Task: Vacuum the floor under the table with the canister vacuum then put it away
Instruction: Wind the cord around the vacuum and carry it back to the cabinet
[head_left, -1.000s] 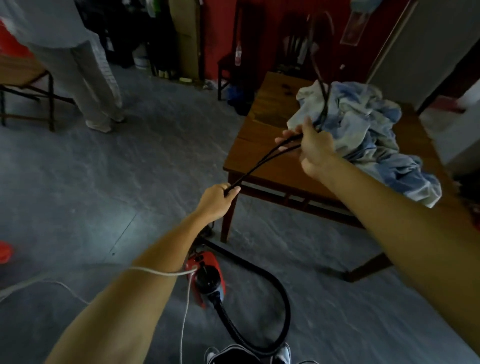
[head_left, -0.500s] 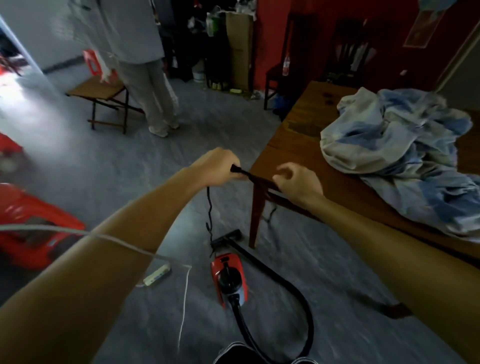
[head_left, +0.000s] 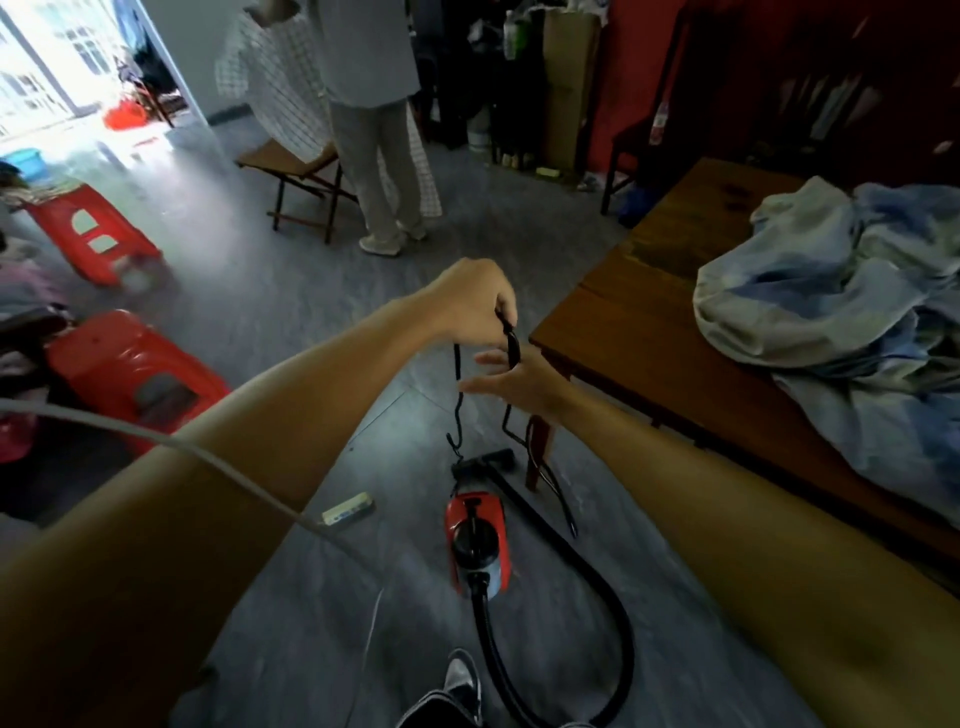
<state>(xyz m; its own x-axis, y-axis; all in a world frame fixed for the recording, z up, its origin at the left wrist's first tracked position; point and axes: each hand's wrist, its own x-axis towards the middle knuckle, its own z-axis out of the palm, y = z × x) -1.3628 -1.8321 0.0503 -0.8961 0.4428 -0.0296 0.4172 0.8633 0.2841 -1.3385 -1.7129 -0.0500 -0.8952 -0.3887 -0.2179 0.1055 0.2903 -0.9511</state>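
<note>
A small red and black canister vacuum (head_left: 475, 540) stands on the grey floor in front of me. Its black hose (head_left: 587, 592) loops round to the right, and its floor nozzle (head_left: 483, 463) lies by the table leg. My left hand (head_left: 475, 306) pinches the vacuum's black power cord (head_left: 457, 395), which hangs in loops down toward the vacuum. Just below it my right hand (head_left: 511, 382) has its fingers spread and touches the hanging cord without gripping it. The brown wooden table (head_left: 639, 312) is at the right.
Crumpled blue and white cloth (head_left: 841, 291) covers the table. A white power strip (head_left: 347, 510) lies on the floor to the left. Red plastic stools (head_left: 130, 364) stand at the left. A person (head_left: 374, 130) stands by a wooden stool (head_left: 296, 171) at the back. A chair stands against the red wall.
My view has swung left and down. My right hand has let go of the cord and opened below my left hand, which has risen with the cord hanging from it.
</note>
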